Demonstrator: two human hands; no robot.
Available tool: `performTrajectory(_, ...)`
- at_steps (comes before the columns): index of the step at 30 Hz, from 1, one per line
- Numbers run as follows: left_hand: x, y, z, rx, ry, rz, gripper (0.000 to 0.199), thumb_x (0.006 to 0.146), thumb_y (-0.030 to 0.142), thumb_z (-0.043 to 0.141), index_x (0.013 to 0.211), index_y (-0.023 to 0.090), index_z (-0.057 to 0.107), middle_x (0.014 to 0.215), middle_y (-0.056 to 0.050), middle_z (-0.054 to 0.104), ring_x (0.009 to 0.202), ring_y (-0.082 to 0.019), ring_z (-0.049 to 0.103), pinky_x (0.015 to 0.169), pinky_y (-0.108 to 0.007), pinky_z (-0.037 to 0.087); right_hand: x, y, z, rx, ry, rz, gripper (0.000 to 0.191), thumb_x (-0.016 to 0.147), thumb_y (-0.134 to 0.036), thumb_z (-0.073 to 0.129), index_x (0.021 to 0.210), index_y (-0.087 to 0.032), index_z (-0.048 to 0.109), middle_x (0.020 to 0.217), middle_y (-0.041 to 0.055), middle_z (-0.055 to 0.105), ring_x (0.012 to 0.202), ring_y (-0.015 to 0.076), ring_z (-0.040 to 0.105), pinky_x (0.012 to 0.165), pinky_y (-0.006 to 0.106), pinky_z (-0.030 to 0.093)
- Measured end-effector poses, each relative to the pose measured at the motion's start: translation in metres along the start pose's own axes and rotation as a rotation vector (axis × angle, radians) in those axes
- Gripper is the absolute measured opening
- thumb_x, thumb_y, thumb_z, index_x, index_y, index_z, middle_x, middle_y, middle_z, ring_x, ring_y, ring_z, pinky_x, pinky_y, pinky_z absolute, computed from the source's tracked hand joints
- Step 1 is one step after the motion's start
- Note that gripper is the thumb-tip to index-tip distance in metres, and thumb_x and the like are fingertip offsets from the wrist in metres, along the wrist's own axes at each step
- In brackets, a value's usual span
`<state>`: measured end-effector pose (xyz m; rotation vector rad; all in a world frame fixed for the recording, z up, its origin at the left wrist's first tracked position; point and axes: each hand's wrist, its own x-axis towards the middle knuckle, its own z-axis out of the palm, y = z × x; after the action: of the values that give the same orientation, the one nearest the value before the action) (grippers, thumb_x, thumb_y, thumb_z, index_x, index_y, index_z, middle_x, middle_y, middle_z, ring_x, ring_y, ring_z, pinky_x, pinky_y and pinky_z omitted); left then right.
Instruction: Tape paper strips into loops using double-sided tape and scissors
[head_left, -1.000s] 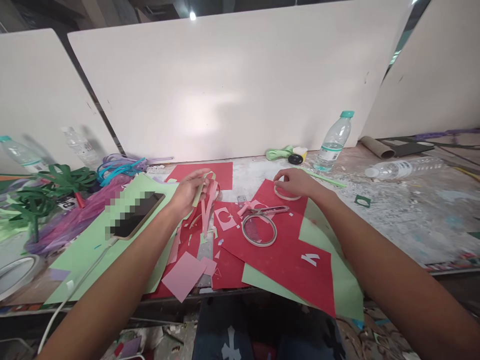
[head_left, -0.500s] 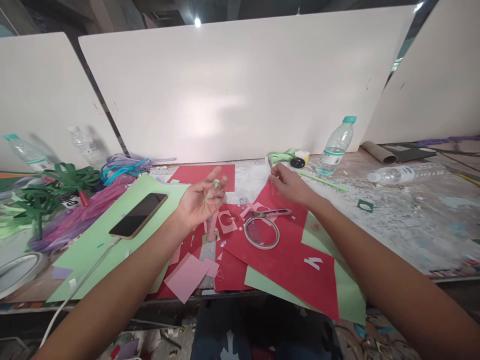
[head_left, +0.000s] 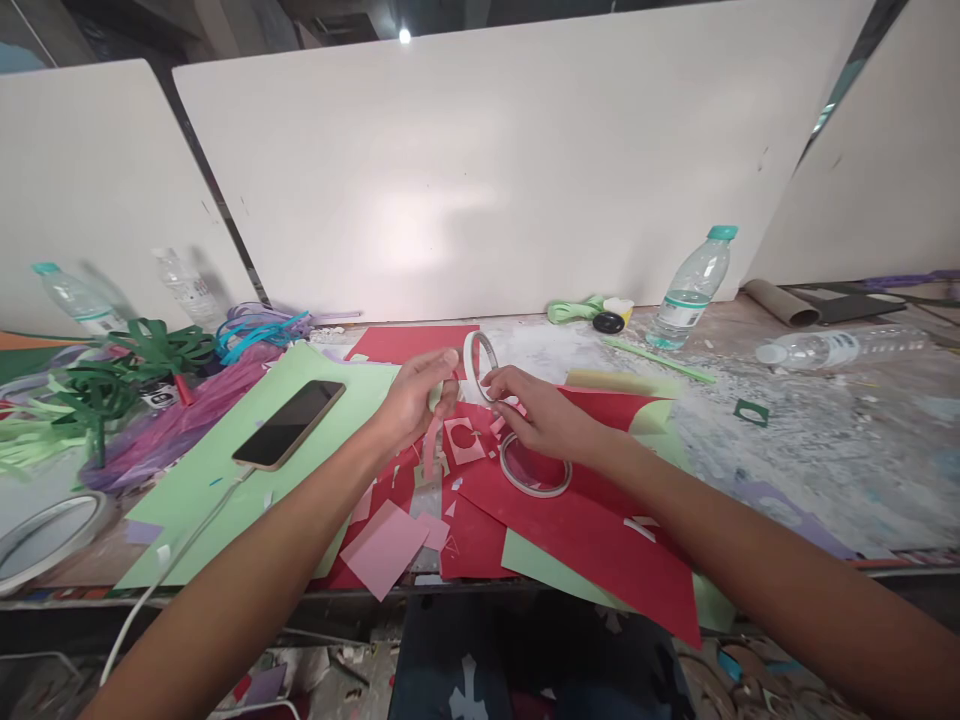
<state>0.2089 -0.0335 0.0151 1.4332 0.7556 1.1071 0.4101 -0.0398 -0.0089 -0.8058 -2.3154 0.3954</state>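
Between my two hands a small white tape roll (head_left: 480,366) stands upright above the paper. My right hand (head_left: 536,405) pinches its lower right rim. My left hand (head_left: 421,398) is at its left with thumb and fingers curled together; what they hold, if anything, is too small to tell. A larger tape ring (head_left: 534,468) lies on the red paper (head_left: 585,520) below my right hand. Pink paper with a round hole (head_left: 465,440) and pink squares (head_left: 385,550) lie nearer the front edge.
A phone (head_left: 289,425) with a white cable rests on green paper (head_left: 195,500) at left. An upright water bottle (head_left: 691,290) and a lying bottle (head_left: 840,347) are at right. Green paper tufts (head_left: 161,348) and a large tape roll (head_left: 52,535) are far left. White boards (head_left: 480,160) stand behind.
My right hand has moved left and now holds the small tape roll. My left hand's fingers have closed. The red and green papers at right have shifted, and a purple piece shows there.
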Motion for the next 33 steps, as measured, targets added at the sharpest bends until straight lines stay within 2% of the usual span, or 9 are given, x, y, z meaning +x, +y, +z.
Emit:
performTrajectory(5,-0.001,-0.004,-0.001,0.113,-0.052,0.008,0.020,0.079,0.036,0.062,0.085,0.017,0.065,0.048,0.005,0.043,0.041,-0.006,0.035,0.047,-0.023,0.032,0.000,0.003,-0.001,-0.039,0.013,-0.020,0.027,0.078,-0.007,0.042,0.098,-0.022,0.051,0.114,0.0082,0.057,0.097,0.0211,0.056,0.080,0.034,0.045)
performTrajectory(10,-0.005,-0.004,0.004,0.311,-0.031,-0.049,0.030,0.078,0.047,0.060,0.085,0.019,0.065,0.050,0.003,0.042,0.041,-0.009,0.040,0.046,-0.025,0.034,0.001,0.006,-0.001,-0.063,0.032,-0.026,0.037,0.076,-0.009,0.044,0.107,-0.024,0.057,0.122,0.0080,0.056,0.106,0.0234,0.056,0.084,0.037,0.046)
performTrajectory(12,-0.007,-0.006,0.007,0.443,-0.053,-0.045,0.031,0.079,0.048,0.058,0.086,0.020,0.066,0.051,0.004,0.040,0.040,-0.009,0.038,0.043,-0.024,0.030,0.001,0.005,-0.003,-0.042,0.075,0.014,0.038,0.077,-0.010,0.044,0.109,-0.024,0.059,0.123,0.0078,0.057,0.100,0.0227,0.058,0.078,0.036,0.048)
performTrajectory(15,-0.007,-0.009,0.008,0.661,-0.109,0.030,0.028,0.083,0.044,0.053,0.083,0.019,0.065,0.051,0.004,0.037,0.042,-0.008,0.033,0.043,-0.023,0.025,0.002,0.001,-0.009,0.085,0.206,0.210,0.027,0.084,-0.022,0.046,0.106,-0.023,0.059,0.111,0.0072,0.062,0.069,0.0154,0.059,0.059,0.029,0.047)
performTrajectory(18,-0.006,-0.014,0.007,0.843,-0.187,0.139,0.027,0.086,0.036,0.048,0.071,0.018,0.060,0.053,0.003,0.040,0.049,-0.010,0.033,0.047,-0.024,0.025,0.004,-0.005,-0.016,0.347,0.182,0.357,0.025,0.086,-0.041,0.049,0.098,-0.021,0.059,0.089,0.0042,0.063,0.049,0.0094,0.049,0.046,0.025,0.040)
performTrajectory(21,-0.005,-0.017,0.005,1.002,-0.243,0.222,0.026,0.086,0.027,0.044,0.064,0.017,0.052,0.055,0.001,0.043,0.053,-0.011,0.035,0.051,-0.025,0.026,0.007,-0.009,-0.017,0.516,0.082,0.377,0.029,0.081,-0.047,0.057,0.083,-0.019,0.060,0.067,-0.0008,0.055,0.046,0.0086,0.045,0.044,0.024,0.038)
performTrajectory(23,-0.004,-0.019,0.004,1.100,-0.259,0.257,0.023,0.085,0.021,0.040,0.066,0.017,0.052,0.058,0.000,0.047,0.055,-0.013,0.037,0.053,-0.026,0.026,0.008,-0.011,-0.014,0.571,0.053,0.404,0.030,0.078,-0.048,0.060,0.081,-0.018,0.060,0.061,-0.0029,0.051,0.045,0.0085,0.044,0.044,0.023,0.037)
performTrajectory(28,-0.004,-0.023,0.001,1.277,-0.255,0.322,0.025,0.086,0.016,0.036,0.083,0.017,0.060,0.067,-0.005,0.055,0.067,-0.018,0.045,0.056,-0.027,0.029,0.006,-0.010,-0.007,0.635,0.025,0.405,0.030,0.079,-0.047,0.060,0.081,-0.017,0.061,0.058,-0.0033,0.051,0.050,0.0097,0.047,0.048,0.024,0.039)
performTrajectory(33,-0.003,-0.028,-0.003,1.403,-0.197,0.399,0.032,0.089,0.014,0.034,0.101,0.018,0.063,0.070,-0.007,0.057,0.072,-0.021,0.047,0.058,-0.029,0.031,0.005,-0.005,-0.004,0.484,0.082,0.366,0.027,0.083,-0.044,0.055,0.081,-0.018,0.060,0.063,-0.0009,0.054,0.055,0.0123,0.051,0.050,0.025,0.041)
